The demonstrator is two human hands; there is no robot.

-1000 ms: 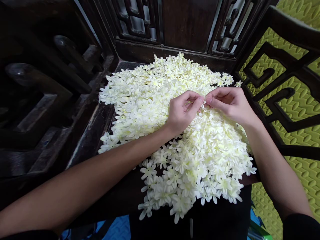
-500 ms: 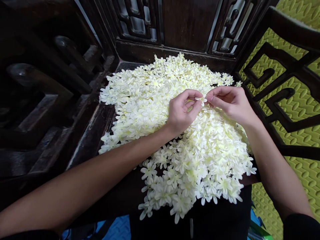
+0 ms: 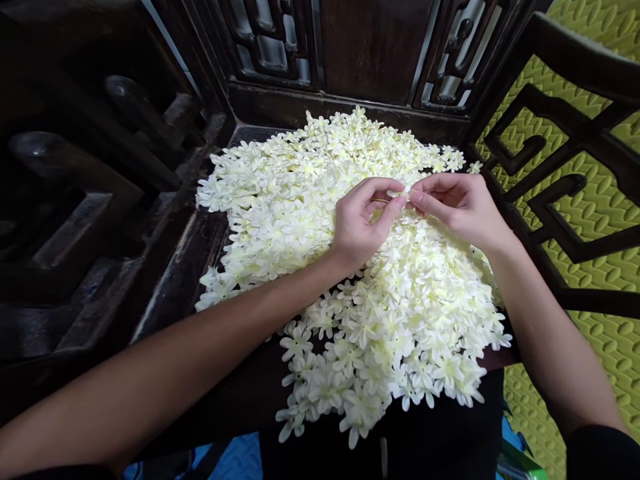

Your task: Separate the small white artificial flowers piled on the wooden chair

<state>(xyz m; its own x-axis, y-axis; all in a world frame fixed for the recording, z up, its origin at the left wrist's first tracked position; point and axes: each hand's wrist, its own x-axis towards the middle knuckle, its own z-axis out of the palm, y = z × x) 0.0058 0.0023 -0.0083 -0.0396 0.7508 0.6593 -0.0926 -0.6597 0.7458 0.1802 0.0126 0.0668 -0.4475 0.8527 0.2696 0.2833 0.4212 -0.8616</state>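
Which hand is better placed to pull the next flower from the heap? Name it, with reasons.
Probably the left hand: its palm sits over the heap of cream flowers, while the right hand hangs nearer the heap's edge. Both pinch one small flower.

Your two forearms are bare from wrist to above the elbow. Your left hand (image 3: 361,223) and right hand (image 3: 463,207) wear no rings, watch or gloves. At the five o'clock corner a dark, probably black sleeve edge (image 3: 603,453) covers your right upper arm; another sits at seven o'clock.
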